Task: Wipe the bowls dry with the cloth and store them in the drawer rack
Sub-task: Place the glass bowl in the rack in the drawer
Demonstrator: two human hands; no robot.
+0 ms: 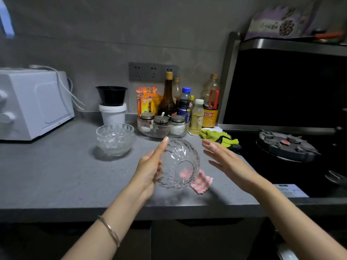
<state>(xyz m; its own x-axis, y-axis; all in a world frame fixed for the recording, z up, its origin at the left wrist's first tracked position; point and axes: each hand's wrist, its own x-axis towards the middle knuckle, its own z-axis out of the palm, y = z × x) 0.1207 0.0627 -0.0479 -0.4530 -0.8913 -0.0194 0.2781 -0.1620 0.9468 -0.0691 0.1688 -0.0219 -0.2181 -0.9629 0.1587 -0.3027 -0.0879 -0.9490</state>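
The left hand holds one glass bowl by its side, tilted, above the counter; its index finger lies straight along the rim. The right hand is at 3 o'clock from the bowl, near but apart, fingers straight and spread, holding nothing. The pink cloth lies on the counter at 4 o'clock, partly behind the bowl. A stack of glass bowls stands at 10 o'clock.

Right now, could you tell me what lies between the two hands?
Head view: the glass bowl, held by the left hand and clear of the right hand; pink cloth beneath.
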